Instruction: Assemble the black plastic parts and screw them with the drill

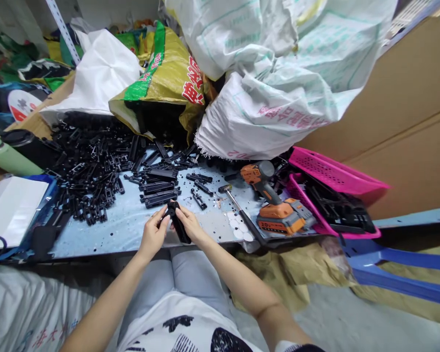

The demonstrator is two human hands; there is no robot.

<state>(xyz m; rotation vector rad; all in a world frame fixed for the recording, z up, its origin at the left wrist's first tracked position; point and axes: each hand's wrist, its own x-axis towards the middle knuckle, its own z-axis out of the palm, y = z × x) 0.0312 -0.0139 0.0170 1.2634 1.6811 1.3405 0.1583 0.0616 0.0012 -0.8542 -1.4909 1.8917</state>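
Observation:
Both hands hold one long black plastic part (182, 231) over the front edge of the blue work table (126, 227). My left hand (154, 231) pinches its far end from the left, with thumb and fingers closed. Wrapped along its right side is my right hand (189, 224). Just beyond the hands lie several long black parts (160, 198) in a stacked row. A few small black linked pieces (198, 198) rest to the right of that row. Between the fingers, part of the held piece is hidden.
A hammer (242, 210) and an orange cordless drill (275, 212) lie to the right. Beyond them stands a pink basket (333, 171) with black parts. A heap of black pieces (91, 166) covers the left. Large sacks (271, 107) lean over the back.

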